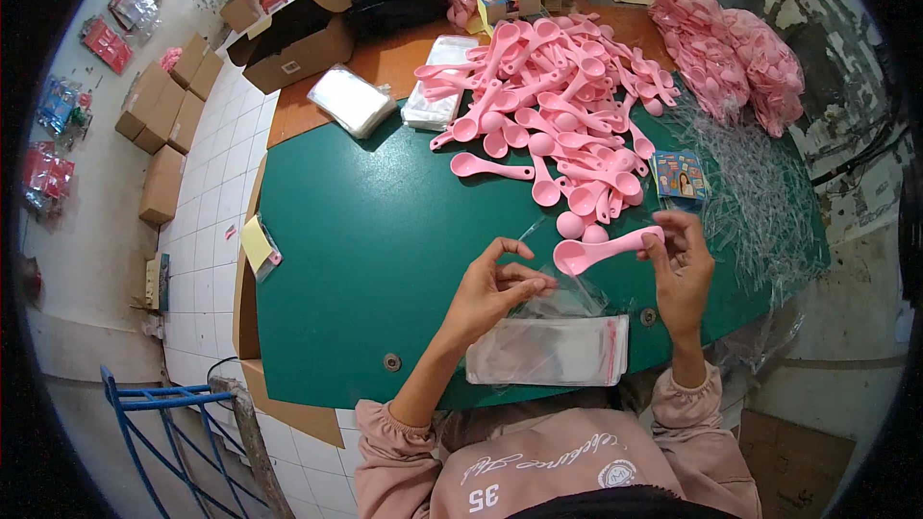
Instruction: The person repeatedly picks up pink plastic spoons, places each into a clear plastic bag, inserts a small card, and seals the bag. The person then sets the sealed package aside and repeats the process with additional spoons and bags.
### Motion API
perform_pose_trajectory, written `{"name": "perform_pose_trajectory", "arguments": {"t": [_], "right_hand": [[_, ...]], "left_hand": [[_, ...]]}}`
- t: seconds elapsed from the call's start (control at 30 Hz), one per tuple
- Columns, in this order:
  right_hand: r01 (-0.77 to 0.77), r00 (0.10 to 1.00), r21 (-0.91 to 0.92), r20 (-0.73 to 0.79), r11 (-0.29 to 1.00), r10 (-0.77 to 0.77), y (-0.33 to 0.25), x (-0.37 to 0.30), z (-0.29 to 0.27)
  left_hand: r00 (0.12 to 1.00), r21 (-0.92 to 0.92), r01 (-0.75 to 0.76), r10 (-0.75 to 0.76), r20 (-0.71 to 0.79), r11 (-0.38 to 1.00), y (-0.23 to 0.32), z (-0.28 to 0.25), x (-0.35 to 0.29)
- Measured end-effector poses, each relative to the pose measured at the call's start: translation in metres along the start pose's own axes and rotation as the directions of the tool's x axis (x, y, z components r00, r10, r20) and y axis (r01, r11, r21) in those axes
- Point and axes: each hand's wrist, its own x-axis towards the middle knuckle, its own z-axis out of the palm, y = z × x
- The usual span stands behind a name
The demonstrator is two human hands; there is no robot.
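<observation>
My right hand [685, 274] pinches the handle end of a pink plastic scoop [594, 252]. The scoop lies level in the air, its bowl pointing left. My left hand [488, 293] has thumb and fingers closed on a clear plastic bag [574, 301], held left of and just below the scoop's bowl. Under it, at the near table edge, lies a stack of clear bags [538, 354]. Beyond my hands a large heap of pink scoops [577, 125] spreads over the table. A small stack of printed cards [680, 178] sits above my right hand.
The green table [346, 259] carries two packs of clear sleeves, one a white pack [352, 102], at the back left. Clear plastic strips [760, 202] heap along the right edge. Pink filled bags [721, 48] stand behind. An open carton [298, 38] is at the far left.
</observation>
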Motion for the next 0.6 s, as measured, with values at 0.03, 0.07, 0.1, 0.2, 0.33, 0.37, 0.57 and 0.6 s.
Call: {"name": "perform_pose_trajectory", "arguments": {"t": [0.03, 0.07, 0.1, 0.2, 0.33, 0.37, 0.57, 0.6], "right_hand": [[0.036, 0.999, 0.041, -0.034, 0.999, -0.034, -0.002, -0.001, 0.003], [0.072, 0.995, 0.081, -0.07, 0.994, -0.066, -0.003, -0.001, 0.005], [0.072, 0.995, 0.081, -0.069, 0.994, -0.066, -0.004, -0.002, 0.006], [0.067, 0.998, -0.024, -0.012, 0.997, -0.067, -0.007, -0.003, 0.007], [0.155, 0.988, -0.042, 0.021, 0.987, -0.154, -0.009, 0.001, 0.011], [0.187, 0.982, -0.039, 0.029, 0.982, -0.186, -0.009, 0.001, 0.011], [0.186, 0.977, 0.024, -0.108, 0.982, -0.182, -0.008, -0.002, 0.013], [0.186, 0.977, 0.024, -0.109, 0.982, -0.182, -0.008, -0.002, 0.013]], "left_hand": [[1.0, -0.001, -0.001, 0.001, -0.002, 1.0, 0.002, 0.0, -0.001], [0.999, -0.018, 0.011, -0.011, -0.031, 1.0, 0.003, 0.0, -0.002], [0.998, -0.035, 0.022, -0.024, -0.06, 0.999, 0.003, -0.001, -0.002], [0.999, -0.069, 0.03, -0.032, -0.022, 0.997, 0.0, -0.002, -0.002], [0.998, 0.039, 0.051, -0.052, 0.026, 0.998, 0.005, 0.004, -0.004], [0.996, 0.077, 0.064, -0.069, 0.058, 0.995, 0.003, 0.003, -0.003], [0.997, 0.077, 0.076, -0.075, -0.012, 0.994, 0.004, 0.004, -0.004], [0.998, 0.076, 0.046, -0.042, -0.054, 0.996, 0.002, 0.003, -0.004]]}}
